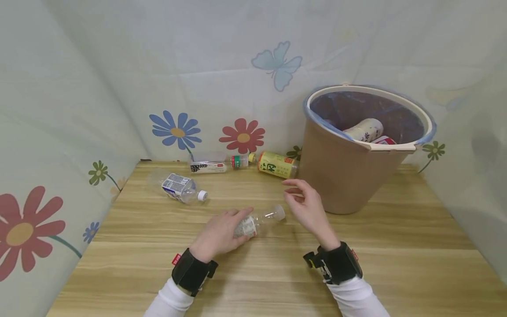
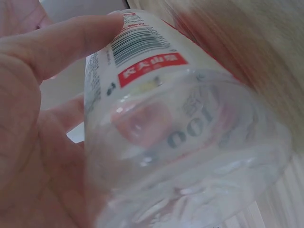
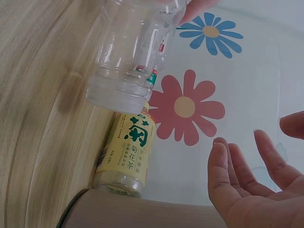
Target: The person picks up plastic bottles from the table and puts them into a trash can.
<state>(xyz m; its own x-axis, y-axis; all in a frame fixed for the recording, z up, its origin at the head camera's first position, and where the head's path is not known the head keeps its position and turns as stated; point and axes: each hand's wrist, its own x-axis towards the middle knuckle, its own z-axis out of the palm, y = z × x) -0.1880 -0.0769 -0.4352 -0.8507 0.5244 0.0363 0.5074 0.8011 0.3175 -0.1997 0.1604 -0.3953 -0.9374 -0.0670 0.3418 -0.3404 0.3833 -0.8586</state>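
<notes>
My left hand (image 1: 222, 233) grips a clear plastic bottle (image 1: 264, 219) around its labelled body, the bottle's capped neck pointing right. In the left wrist view the thumb lies along the white label (image 2: 142, 45) with its barcode, and the clear base faces the camera. Just right of the bottle's cap, my right hand (image 1: 308, 206) hovers over the table with fingers loosely bent and nothing in them. The right wrist view has that hand (image 3: 261, 185) apart from the bottle's wide translucent cap (image 3: 118, 92).
A brown bin (image 1: 340, 176) stands at the back right, lined with a bag and holding containers. Along the back wall lie a yellow-labelled bottle (image 1: 277, 164), a green-labelled bottle (image 1: 239, 161) and a white-labelled bottle (image 1: 209, 167). Another clear bottle (image 1: 178, 186) lies at the left.
</notes>
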